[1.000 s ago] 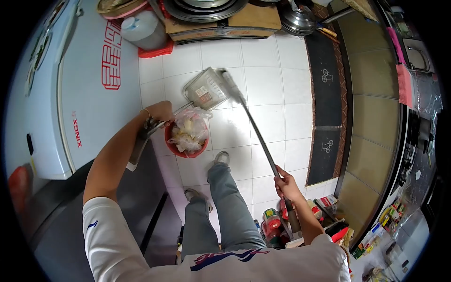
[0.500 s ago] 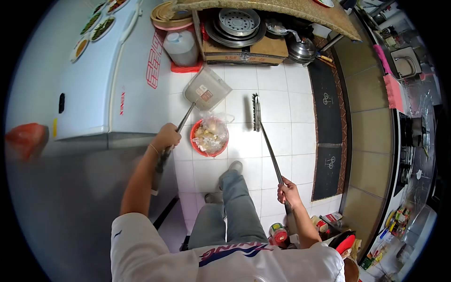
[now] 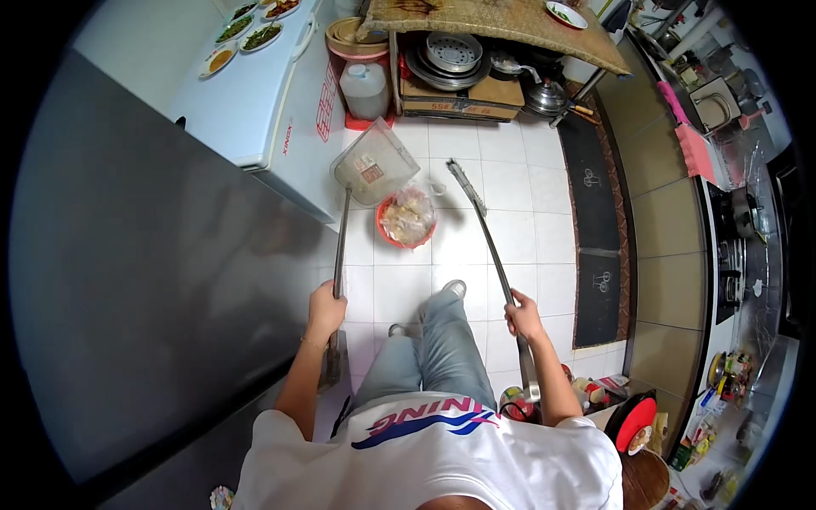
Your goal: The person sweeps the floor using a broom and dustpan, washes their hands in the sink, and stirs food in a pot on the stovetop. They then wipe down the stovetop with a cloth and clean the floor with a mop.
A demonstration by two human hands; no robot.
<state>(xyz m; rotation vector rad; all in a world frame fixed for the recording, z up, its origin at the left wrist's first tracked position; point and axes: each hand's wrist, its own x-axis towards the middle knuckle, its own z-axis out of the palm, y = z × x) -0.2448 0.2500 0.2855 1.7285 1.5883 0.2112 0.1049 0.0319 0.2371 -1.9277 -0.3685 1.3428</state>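
Note:
My left hand (image 3: 326,311) is closed around the long handle of a translucent dustpan (image 3: 374,163), whose pan hangs at the left, just above and behind the bin. My right hand (image 3: 524,317) grips the dark handle of a broom (image 3: 467,185); the broom's head is tilted, to the right of the bin. Between the two tools stands a red bin (image 3: 382,231), with a clear plastic bag of rubbish (image 3: 410,214) bulging over its rim. The dustpan's right edge overlaps the bin's upper left side in view.
A white freezer (image 3: 246,102) with dishes on top and a grey cabinet stand at the left. Ahead, a low table (image 3: 501,21) shelters pans and a cardboard box (image 3: 463,106). A dark mat (image 3: 602,204) lies before the right counter; jars and pots stand at lower right.
The view has shifted back from the freezer and table. My left hand has come down and closer to my body with the dustpan. The broom head has turned from upright to slanted.

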